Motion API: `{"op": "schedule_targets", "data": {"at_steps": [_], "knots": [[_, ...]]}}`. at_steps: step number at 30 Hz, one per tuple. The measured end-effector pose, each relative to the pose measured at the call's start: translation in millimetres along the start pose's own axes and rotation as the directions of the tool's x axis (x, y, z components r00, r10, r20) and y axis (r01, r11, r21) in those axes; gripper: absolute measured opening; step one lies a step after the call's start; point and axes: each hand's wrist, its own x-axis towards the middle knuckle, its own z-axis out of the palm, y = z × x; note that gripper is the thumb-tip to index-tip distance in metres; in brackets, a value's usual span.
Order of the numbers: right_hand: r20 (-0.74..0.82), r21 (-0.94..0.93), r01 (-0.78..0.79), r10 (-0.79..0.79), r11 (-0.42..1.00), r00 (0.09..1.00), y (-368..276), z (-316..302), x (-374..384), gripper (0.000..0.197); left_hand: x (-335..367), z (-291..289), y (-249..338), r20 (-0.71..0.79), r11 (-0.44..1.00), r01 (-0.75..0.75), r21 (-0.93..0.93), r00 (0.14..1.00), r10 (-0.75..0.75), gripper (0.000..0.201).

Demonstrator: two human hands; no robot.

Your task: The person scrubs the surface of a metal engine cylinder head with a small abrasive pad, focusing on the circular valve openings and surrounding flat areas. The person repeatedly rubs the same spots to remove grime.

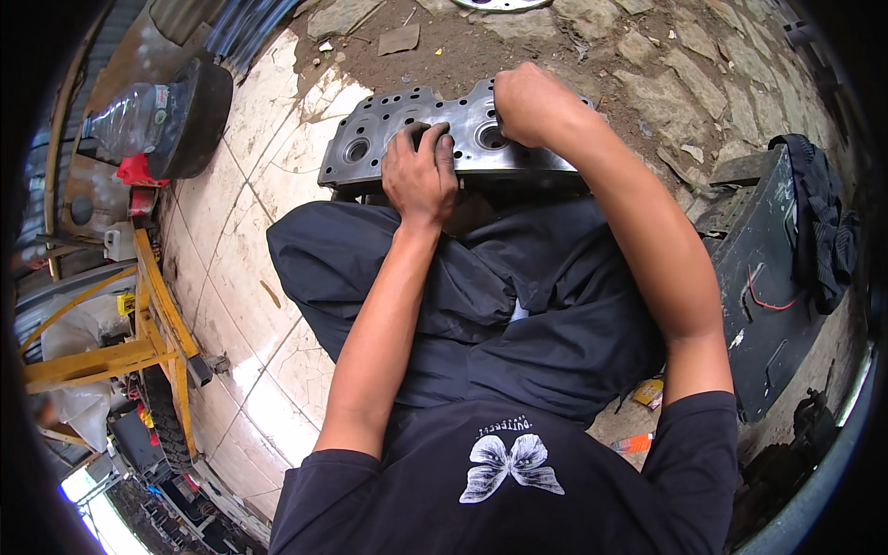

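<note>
A grey metal cylinder head [388, 125] with round ports and bolt holes lies flat just past my knees. My left hand [421, 171] presses on its near middle, fingers curled over a small dark piece I cannot make out. My right hand [529, 100] rests as a closed fist on the head's far right part, beside a round port; whether it holds anything is hidden. My dark trousers and shirt fill the lower middle of the view.
Cracked pale tiles [240, 231] lie to the left, dirt and stones beyond. A yellow metal frame [153, 324] stands at left. A plastic bottle [125, 120] sits by a black round part [199, 116]. A black metal box [763, 287] with dark cloth [823, 222] is at right.
</note>
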Motion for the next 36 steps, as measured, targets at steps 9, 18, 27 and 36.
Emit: {"op": "schedule_targets", "data": {"at_steps": [9,18,27,36], "knots": [[-0.02,-0.031,-0.028,0.028,0.999,0.999,-2,5,4,0.026,0,0,0,-0.011,1.0,-0.004,-0.005,1.0,0.004,0.028],[0.047,-0.124,0.05,-0.045,0.991,0.998,-8,9,9,0.02,1,0,2,-0.008,1.0,0.005,-0.014,1.0,-0.005,0.03],[0.075,-0.081,0.079,-0.073,0.994,0.995,-9,0,4,0.025,-1,2,-2,-0.026,1.0,-0.002,-0.01,1.0,0.001,0.028],[0.08,-0.115,0.016,-0.007,0.993,0.997,-1,6,9,0.023,0,2,0,-0.019,1.0,0.008,-0.025,1.0,-0.008,0.029]]}}
